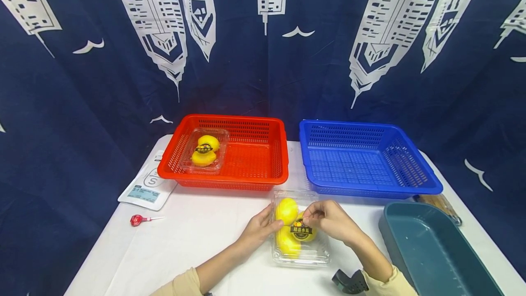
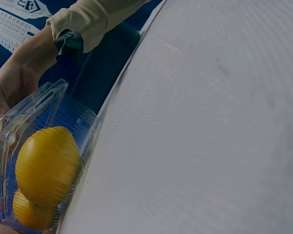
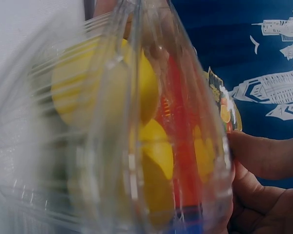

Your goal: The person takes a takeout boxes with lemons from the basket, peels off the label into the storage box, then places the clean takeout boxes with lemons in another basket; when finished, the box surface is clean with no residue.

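Clear box (image 1: 315, 254) in left grip (image 1: 260, 229), label (image 1: 302, 230) in right grip (image 1: 330, 219)

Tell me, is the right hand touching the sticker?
Touching: in the right wrist view, the right hand meets the edge of the sticker with no gap.

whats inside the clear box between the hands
In the head view, three yellow fruits show inside the clear box; the black label hides part of one, and their undersides are hidden.

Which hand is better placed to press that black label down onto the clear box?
Probably the right hand: it pinches the label by its edge, over the clear box. The left hand holds the box's left side, so it seems better used for steadying.
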`<state>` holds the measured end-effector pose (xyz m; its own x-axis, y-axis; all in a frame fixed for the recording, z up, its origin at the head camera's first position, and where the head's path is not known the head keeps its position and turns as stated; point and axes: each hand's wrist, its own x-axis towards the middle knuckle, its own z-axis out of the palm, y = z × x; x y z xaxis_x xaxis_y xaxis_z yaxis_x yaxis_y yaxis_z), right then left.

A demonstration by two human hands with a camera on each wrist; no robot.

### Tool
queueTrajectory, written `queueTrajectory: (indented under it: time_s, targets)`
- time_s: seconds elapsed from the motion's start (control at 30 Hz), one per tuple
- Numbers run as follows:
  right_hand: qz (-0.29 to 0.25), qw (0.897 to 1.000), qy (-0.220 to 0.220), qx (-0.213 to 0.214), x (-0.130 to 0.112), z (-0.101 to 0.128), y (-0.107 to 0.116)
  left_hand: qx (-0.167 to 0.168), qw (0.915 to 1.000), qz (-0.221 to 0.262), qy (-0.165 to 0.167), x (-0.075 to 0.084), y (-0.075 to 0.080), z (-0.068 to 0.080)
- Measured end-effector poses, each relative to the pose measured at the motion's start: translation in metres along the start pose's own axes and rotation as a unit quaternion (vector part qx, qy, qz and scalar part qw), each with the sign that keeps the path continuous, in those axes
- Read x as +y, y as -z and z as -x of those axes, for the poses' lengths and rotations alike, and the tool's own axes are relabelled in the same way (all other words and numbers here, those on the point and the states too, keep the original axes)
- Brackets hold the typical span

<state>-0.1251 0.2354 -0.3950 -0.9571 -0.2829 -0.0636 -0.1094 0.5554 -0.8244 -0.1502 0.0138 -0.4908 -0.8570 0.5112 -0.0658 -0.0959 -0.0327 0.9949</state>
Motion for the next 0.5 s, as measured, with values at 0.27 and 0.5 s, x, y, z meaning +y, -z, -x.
queueTrajectory:
  time_s: [0.27,0.5]
  targets:
    - [-0.029,1.0,0.0,-0.006,0.0028,0.002,0.0017,0.003,0.9999,0.006,0.008,-0.001,-0.0002,0.0005]
    - [-0.064,0.998,-0.002,-0.015,0.001,0.0055,0.0095,0.003,1.0,0.009,0.0,-0.0028,0.0006,-0.0012]
